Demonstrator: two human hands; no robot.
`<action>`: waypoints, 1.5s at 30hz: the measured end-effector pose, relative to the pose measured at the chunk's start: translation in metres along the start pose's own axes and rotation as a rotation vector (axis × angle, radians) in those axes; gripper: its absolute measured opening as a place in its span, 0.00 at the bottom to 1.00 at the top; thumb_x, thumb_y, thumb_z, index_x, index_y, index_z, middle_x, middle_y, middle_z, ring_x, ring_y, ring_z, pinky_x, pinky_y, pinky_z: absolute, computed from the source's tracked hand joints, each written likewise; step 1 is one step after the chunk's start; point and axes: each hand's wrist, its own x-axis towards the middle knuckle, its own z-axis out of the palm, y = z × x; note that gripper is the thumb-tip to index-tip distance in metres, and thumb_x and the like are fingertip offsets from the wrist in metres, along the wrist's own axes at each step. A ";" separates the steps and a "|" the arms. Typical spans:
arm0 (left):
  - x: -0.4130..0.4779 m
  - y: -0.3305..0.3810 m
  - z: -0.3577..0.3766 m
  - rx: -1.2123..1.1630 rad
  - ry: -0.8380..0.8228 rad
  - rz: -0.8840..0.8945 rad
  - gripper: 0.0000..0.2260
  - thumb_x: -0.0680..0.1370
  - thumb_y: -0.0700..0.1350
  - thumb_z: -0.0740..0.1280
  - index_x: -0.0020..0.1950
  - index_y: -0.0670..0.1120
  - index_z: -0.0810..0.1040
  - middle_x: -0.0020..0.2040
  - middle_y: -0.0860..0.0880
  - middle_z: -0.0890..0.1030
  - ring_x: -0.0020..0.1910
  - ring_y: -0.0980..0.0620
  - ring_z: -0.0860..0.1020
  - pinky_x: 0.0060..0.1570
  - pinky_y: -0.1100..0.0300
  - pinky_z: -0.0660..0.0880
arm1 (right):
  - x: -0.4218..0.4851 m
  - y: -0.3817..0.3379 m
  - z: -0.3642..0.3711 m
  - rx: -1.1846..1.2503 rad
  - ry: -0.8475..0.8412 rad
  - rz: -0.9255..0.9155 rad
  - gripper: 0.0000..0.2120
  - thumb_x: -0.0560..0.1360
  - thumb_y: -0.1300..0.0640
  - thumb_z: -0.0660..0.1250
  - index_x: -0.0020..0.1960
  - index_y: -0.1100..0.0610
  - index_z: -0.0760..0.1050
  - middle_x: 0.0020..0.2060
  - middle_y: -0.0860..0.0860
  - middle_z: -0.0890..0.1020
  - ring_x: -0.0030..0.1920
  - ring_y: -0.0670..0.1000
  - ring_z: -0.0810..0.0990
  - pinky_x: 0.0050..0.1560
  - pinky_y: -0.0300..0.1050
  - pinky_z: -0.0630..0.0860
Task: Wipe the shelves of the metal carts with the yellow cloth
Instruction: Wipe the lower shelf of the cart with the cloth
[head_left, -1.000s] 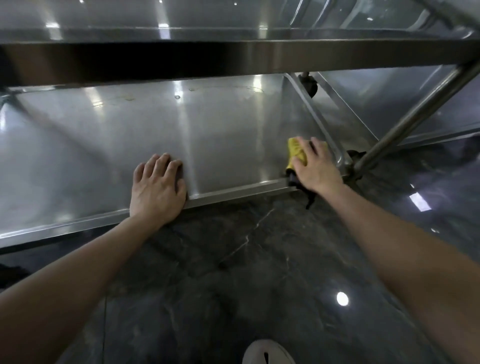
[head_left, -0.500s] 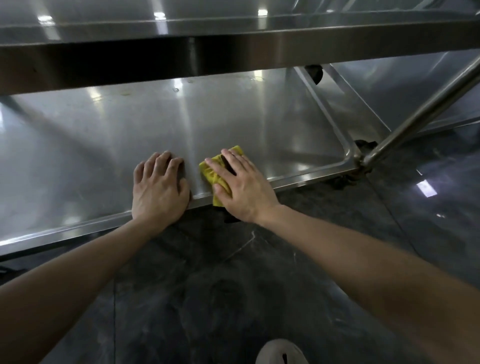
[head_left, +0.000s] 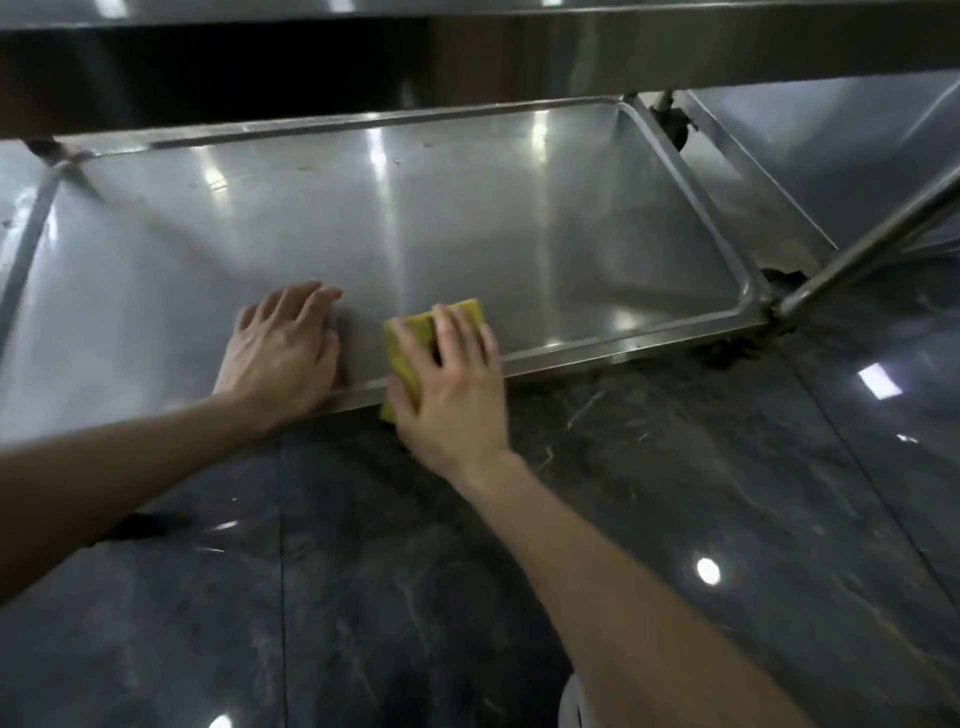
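My right hand (head_left: 452, 384) lay flat on the folded yellow cloth (head_left: 410, 338), just left of the frame's centre, fingers spread and fairly straight, pressing down rather than pinching. The cloth sat at the front of the low, shallow stainless-steel cart shelf (head_left: 519, 234), with its near end draped over the raised front rim (head_left: 623, 351). My left hand (head_left: 283, 353) rested just beside it, to the left, palm down on the same shelf with the fingers straight and close together, holding nothing.

I judged this to be the pass along the front edge. To do it well, I would press evenly through the whole palm, so the cloth stayed folded and dragged flat. I would run long, overlapping strokes along the rim and then work back toward the far wall. A few specks showed near the back, in the upper middle of the frame, and they looked unwiped. The rounded corner by the slanted tubular steel leg (head_left: 857, 249), at right, would need a fingertip pushed into the cloth. The steel upper shelf (head_left: 519, 52) hung low across the top, so reaching deep would mean ducking.
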 end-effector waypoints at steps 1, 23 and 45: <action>-0.009 -0.013 -0.002 0.014 0.017 -0.040 0.27 0.81 0.55 0.55 0.80 0.50 0.69 0.80 0.44 0.71 0.77 0.38 0.69 0.75 0.39 0.66 | 0.001 -0.030 0.007 0.018 -0.067 -0.046 0.29 0.84 0.39 0.57 0.83 0.46 0.67 0.81 0.61 0.66 0.82 0.64 0.62 0.82 0.63 0.53; -0.054 -0.071 0.001 0.077 0.131 -0.138 0.28 0.82 0.61 0.57 0.78 0.48 0.72 0.79 0.45 0.70 0.79 0.40 0.66 0.78 0.41 0.60 | 0.176 -0.048 0.050 0.007 -0.357 -0.251 0.30 0.83 0.36 0.56 0.84 0.38 0.59 0.84 0.52 0.61 0.84 0.55 0.56 0.84 0.56 0.45; -0.053 -0.063 0.001 0.079 0.141 -0.150 0.27 0.82 0.61 0.57 0.78 0.49 0.71 0.79 0.46 0.70 0.80 0.42 0.65 0.80 0.42 0.60 | 0.215 0.090 0.034 -0.030 -0.123 0.211 0.36 0.77 0.35 0.51 0.83 0.43 0.65 0.79 0.59 0.69 0.78 0.62 0.66 0.81 0.56 0.59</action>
